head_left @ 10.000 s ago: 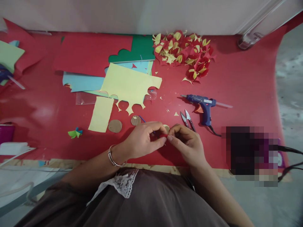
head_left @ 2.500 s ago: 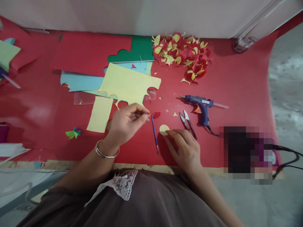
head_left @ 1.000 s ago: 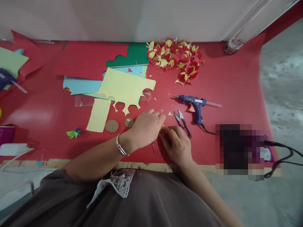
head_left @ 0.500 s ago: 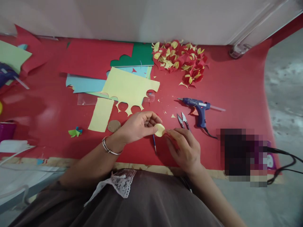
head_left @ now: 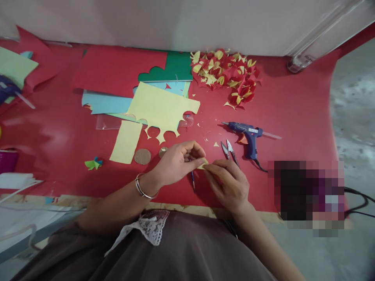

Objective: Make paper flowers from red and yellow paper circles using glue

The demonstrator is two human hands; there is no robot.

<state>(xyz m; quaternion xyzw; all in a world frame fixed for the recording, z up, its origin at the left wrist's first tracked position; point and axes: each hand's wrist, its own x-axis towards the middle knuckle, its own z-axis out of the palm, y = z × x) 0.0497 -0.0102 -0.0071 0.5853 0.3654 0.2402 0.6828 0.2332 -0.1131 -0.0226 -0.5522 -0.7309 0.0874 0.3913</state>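
Observation:
Between my two hands is a small yellow paper piece (head_left: 202, 165), partly hidden by fingers. My left hand (head_left: 181, 160), with bangles at the wrist, pinches its left side. The fingertips of my right hand (head_left: 228, 182) grip its right edge. Under the hands lies a thin blue stick (head_left: 193, 181) on the red tabletop (head_left: 172, 191). A round brown disc (head_left: 143, 156) rests left of my left hand, and a second disc (head_left: 163, 152) is partly covered by that hand. Snips (head_left: 229, 150) lie just beyond my right hand.
A blue glue gun (head_left: 247, 132) with a cord lies at the right. Behind are a cut yellow sheet (head_left: 161, 103), red paper (head_left: 123, 70) and a pile of red and yellow pieces (head_left: 222, 70). A green paper shape (head_left: 93, 164) lies left.
The yellow piece, seen as a flat round before, now looks narrower between the fingers. Both hands have come closer together, my left hand shifting right and uncovering part of the second disc.

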